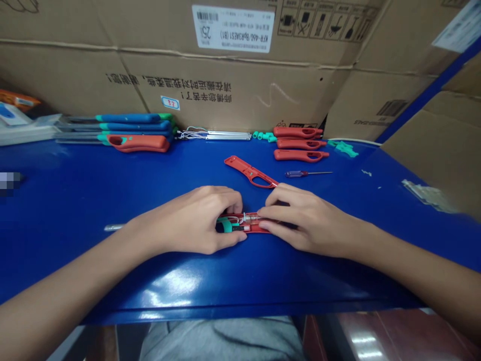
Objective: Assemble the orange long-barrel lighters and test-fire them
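An open utility lighter lies on the table in front of me, its red housing half [255,229] facing up. Inside it are a teal trigger [226,225], a white wire and a clear part near the middle. My left hand [205,218] grips the left end between thumb and fingers. Beyond that wrist a metal tube [114,227] pokes out to the left. With its fingertips pressed together, my right hand [304,215] holds the right end at the clear part, partly hiding it. The other red housing half [250,171] lies just behind, its right tip by my right hand.
Assembled lighters [139,144] are stacked at the back left. Along the back lie metal tubes [229,136], teal caps [263,136], red housings [300,156] and teal triggers [343,148]. A screwdriver [296,174] lies at right. Cardboard [240,90] walls the back.
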Demonstrator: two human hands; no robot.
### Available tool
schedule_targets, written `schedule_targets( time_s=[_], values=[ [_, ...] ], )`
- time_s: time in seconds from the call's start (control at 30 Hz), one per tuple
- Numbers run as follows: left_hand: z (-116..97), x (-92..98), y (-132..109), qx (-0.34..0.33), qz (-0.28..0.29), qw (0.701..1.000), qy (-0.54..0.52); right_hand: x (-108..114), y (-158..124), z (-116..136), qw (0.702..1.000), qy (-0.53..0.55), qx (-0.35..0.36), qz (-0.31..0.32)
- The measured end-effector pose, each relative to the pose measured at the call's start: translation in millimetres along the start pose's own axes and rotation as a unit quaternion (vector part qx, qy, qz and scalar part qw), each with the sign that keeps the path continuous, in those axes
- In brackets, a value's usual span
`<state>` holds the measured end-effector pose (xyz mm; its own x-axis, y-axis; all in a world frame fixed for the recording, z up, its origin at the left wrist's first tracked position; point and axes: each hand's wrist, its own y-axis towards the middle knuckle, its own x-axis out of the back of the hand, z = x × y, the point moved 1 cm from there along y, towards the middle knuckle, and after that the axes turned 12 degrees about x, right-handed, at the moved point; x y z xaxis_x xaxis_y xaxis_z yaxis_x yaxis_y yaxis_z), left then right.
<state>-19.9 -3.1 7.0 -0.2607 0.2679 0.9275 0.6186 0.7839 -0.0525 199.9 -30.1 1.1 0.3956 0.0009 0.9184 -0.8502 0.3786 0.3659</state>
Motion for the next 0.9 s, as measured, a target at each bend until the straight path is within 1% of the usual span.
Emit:
schedule_targets(
  time_s=[0.13, 0.47, 0.7, 0.9],
  values=[
    [-0.8, 0.5, -0.2, -0.004, -0.003, 1.0, -0.001, -2.3, 0.0, -0.6, 1.0, 0.011, -0.007, -0.021],
    [-1.5, 1.4, -1.0, -0.015, -0.021, 1.0, -0.004, -4.9, -2.2, -2.3, 0.999, 0.026, 0.005, -0.045],
    [-2.2, 1.3, -1.6, -0.039, -0.021, 0.999, -0.019, -6.2, -2.5, -2.4, 0.999, 0.027, 0.013, -0.042],
    [-1.9, 1.9, -0.5, -0.04, -0.048, 0.998, -0.026, -6.1, -2.1, -2.0, 0.999, 0.025, 0.003, -0.035]
  ],
)
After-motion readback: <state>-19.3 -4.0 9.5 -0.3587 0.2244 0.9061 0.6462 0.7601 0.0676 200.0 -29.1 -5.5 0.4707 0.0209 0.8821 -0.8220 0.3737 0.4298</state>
